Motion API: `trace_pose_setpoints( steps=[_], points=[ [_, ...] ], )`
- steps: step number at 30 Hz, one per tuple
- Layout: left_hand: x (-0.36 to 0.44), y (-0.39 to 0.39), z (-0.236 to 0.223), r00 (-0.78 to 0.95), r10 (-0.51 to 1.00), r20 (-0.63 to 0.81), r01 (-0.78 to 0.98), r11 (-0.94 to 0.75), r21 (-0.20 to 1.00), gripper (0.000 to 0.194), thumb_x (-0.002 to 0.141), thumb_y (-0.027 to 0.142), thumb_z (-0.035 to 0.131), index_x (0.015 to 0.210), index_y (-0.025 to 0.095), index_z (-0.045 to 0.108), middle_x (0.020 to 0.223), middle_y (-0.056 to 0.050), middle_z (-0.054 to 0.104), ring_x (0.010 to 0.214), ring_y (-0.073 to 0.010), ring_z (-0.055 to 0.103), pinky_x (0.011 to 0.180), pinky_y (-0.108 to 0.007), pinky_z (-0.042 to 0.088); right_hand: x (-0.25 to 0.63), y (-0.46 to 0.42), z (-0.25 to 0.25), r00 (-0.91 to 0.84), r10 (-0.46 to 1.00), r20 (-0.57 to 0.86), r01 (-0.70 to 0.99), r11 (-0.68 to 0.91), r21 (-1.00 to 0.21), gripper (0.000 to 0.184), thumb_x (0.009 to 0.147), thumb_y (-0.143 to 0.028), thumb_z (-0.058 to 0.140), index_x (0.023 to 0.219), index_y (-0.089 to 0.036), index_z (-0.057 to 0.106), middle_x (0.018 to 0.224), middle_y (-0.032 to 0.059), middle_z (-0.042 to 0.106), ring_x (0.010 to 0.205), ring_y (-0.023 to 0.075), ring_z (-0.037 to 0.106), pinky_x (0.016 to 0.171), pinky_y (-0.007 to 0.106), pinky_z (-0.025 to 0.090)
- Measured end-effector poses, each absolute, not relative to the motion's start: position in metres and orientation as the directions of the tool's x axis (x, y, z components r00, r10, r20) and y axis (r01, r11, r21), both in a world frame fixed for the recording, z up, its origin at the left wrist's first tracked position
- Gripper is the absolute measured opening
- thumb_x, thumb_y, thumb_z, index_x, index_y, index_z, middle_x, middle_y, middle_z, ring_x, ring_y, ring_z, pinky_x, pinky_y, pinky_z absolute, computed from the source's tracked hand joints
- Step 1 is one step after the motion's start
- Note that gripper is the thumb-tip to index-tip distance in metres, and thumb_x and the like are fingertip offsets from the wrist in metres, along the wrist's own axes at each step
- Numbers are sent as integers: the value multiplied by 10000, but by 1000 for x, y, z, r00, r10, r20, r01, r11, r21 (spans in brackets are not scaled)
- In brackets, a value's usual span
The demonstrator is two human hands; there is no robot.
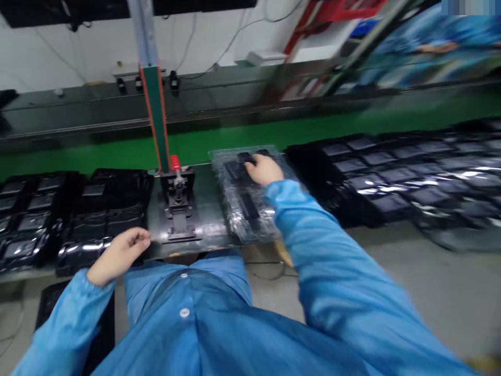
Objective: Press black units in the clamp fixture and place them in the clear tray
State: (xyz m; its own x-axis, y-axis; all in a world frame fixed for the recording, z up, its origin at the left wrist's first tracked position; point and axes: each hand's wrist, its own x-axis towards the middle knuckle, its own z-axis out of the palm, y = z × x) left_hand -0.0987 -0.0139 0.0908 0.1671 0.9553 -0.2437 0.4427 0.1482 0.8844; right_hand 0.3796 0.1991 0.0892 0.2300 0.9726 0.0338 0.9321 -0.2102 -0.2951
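**Q:** Grip first. Right hand (264, 169)?
**A:** Palm down, fingers part-spread, resting on a black part (246, 158) in a clear plastic tray (224, 206). Can't tell if it's really gripping.

**Q:** Left hand (119, 256)?
**A:** Fingers loosely curled, half open, nothing visible in it. It's just over the near edge of a stack of black trays (105, 227), left of the bench's fixture.

**Q:** What's in the clear tray?
**A:** Several black oblong parts in moulded pockets, one more (249, 206) below the right hand. The tray lies on a dark metal bench (207, 209).

**Q:** Around it?
**A:** Just left, a black jig (178, 219) with a red-handled toggle clamp (175, 163). Just right, more black trays (391, 177), with dark flat pieces in rows.
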Motion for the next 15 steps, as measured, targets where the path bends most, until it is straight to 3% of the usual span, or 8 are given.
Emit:
trace_pose_setpoints(
  steps=[3,6,7,10,15],
  points=[
    [-151,45,97,70,992,-105,647,35,761,340,883,493,699,1072,222,783,1032,-85,801,932,-244,726,889,-337,564,370,180,84,173,960,222,935,-88,-345,489,1026,-352,565,1393,-47,669,1398,271,683,1329,339,625,1139,432,463],
    [-207,105,94,-77,997,-11,924,76,375,362,902,336,602,1193,184,754,1101,-102,796,970,-248,730,942,-346,573,351,139,87,62,947,316,905,79,-418,425,993,-389,566,1261,-112,743,1261,223,749,1131,295,696,1030,396,513],
    [-223,121,93,-89,996,-3,945,86,315,390,868,294,626,1216,171,753,1172,-123,783,1046,-268,719,1003,-364,557,345,120,89,38,940,340,888,124,-442,403,980,-403,558,1210,-139,758,1192,204,766,1011,277,707,955,389,532],
    [-263,152,90,-108,994,-12,975,108,195,480,791,273,687,1260,190,752,1313,-136,736,1178,-312,673,1095,-415,520,328,62,93,-43,930,366,842,231,-488,315,966,-458,556,1073,-238,755,1018,135,780,800,257,682,789,404,547],
    [-298,166,91,-15,995,-97,998,21,64,588,755,250,694,1342,244,733,1431,-98,692,1285,-316,632,1153,-407,486,329,-5,76,-22,953,301,781,204,-590,161,933,-497,617,964,-383,727,983,63,793,819,304,732,808,481,596]
  ],
)
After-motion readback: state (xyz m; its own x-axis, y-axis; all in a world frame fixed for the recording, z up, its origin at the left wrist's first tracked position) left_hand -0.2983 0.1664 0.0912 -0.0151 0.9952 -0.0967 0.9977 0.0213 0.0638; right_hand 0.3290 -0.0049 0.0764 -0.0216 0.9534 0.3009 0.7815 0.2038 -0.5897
